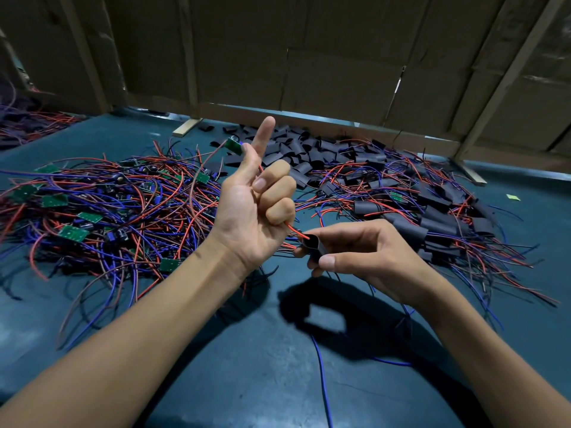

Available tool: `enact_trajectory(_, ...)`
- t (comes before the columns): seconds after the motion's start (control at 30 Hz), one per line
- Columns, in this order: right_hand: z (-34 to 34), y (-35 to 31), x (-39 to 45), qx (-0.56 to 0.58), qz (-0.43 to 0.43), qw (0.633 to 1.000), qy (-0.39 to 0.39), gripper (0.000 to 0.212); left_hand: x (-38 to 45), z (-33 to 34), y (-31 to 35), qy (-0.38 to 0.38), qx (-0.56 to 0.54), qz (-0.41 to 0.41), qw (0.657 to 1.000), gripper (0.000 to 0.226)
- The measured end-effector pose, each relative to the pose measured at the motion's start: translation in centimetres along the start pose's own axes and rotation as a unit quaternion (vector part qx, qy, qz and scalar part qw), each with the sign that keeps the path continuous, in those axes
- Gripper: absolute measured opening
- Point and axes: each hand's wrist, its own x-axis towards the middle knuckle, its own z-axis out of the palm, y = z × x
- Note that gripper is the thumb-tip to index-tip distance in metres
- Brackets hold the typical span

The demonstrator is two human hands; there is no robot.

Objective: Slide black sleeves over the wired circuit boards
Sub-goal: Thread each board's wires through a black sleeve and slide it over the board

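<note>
Head view: left hand (247,208) is lifting palm-up above the table (253,350), three fingers curling around the red wire (296,232), index finger pointing upward, a green circuit board (233,146) sticking out beside the thumb. Right hand (361,251) is pinching a black sleeve (315,246) between thumb and fingers, its mouth facing the wire end; whether the tip is entering is probably unclear. Bare wired boards (102,208) are lying left, sleeved boards (432,217) right, loose sleeves (296,149) behind.
</note>
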Motion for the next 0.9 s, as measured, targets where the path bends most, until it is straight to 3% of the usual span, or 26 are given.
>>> enact_trajectory(0.37, 0.1, -0.4, -0.3, 0.016, -0.011, 0.999, -0.037, 0.036, -0.1, 0.1, -0.4, -0.017, 0.144, 0.021, 0.989, 0.044)
enact_trajectory(0.5, 0.4, -0.4, 0.1, 0.004, -0.013, 1.0, -0.004, 0.027, 0.1, -0.2, -1.5, -0.054, 0.212, 0.066, 0.974, 0.042)
enact_trajectory(0.6, 0.6, -0.2, 0.6, -0.024, -0.035, 0.997, 0.058, 0.026, 0.2, -0.5, -2.5, -0.059, 0.333, 0.101, 0.936, 0.042)
enact_trajectory(0.73, 0.3, -0.2, 1.0, 0.007, -0.066, 0.989, 0.132, 0.015, 0.1, -1.2, -3.2, -0.038, 0.537, 0.082, 0.839, 0.041)
enact_trajectory(0.8, -0.2, -0.3, 0.9, 0.014, -0.072, 0.986, 0.151, 0.013, 0.2, -1.4, -3.2, -0.023, 0.544, 0.059, 0.837, 0.038)
enact_trajectory(0.9, -0.6, -0.5, 0.8, 0.013, -0.076, 0.983, 0.169, 0.01, 0.5, -1.6, -3.1, 0.022, 0.532, 0.12, 0.838, 0.029)
